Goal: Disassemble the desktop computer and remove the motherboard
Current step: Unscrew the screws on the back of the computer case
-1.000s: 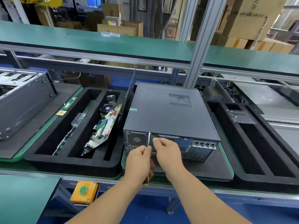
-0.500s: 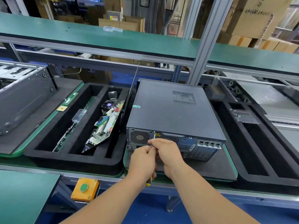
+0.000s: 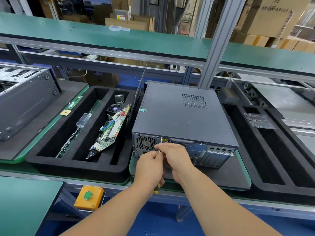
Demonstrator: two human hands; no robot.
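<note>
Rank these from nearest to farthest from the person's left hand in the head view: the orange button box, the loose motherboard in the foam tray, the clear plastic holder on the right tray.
From the left hand:
1. Orange button box, below left, on the bench edge.
2. Loose motherboard, upper left, in the foam tray.
3. Clear plastic holder, far right, on the other tray.

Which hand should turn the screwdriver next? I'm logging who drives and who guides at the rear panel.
Left, probably. The left hand grips the screwdriver by its handle, tip near the top edge of the computer case rear. The right hand pinches the shaft, better for steadying.
</note>
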